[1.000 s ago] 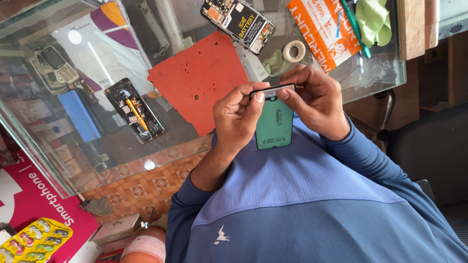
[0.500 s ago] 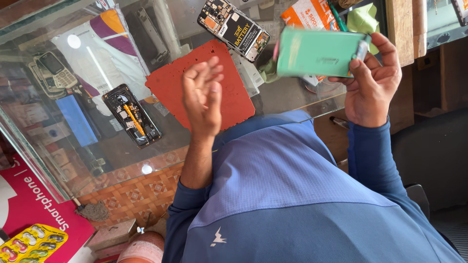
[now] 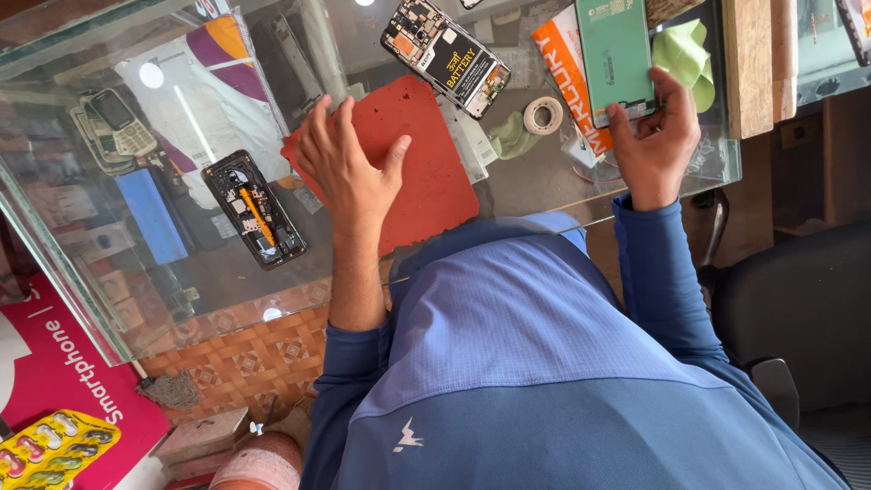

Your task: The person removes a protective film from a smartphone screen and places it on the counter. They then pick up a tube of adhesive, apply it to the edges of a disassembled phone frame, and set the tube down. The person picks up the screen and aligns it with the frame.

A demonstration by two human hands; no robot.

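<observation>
My right hand [image 3: 655, 141] grips the lower edge of a flat green phone back panel [image 3: 617, 50], holding it over an orange packet [image 3: 564, 77] at the far right of the glass counter. My left hand [image 3: 349, 168] hovers with fingers spread over the left part of a red work mat [image 3: 431, 181] and holds nothing. An opened phone with its battery showing [image 3: 445, 53] lies just beyond the mat. A second opened black phone body [image 3: 254, 209] lies left of the mat.
A roll of tape [image 3: 543, 115] and a green cloth [image 3: 685, 50] lie near my right hand. Old keypad phones [image 3: 113, 127] and a blue slab [image 3: 150, 213] show under the glass counter [image 3: 82, 272]. A wooden block [image 3: 748, 63] stands right, a black chair [image 3: 798, 308] below it.
Both hands held the green panel near my chest. My right hand then carried it up and right toward the orange packet, while my left hand let go and moved over the red mat.
</observation>
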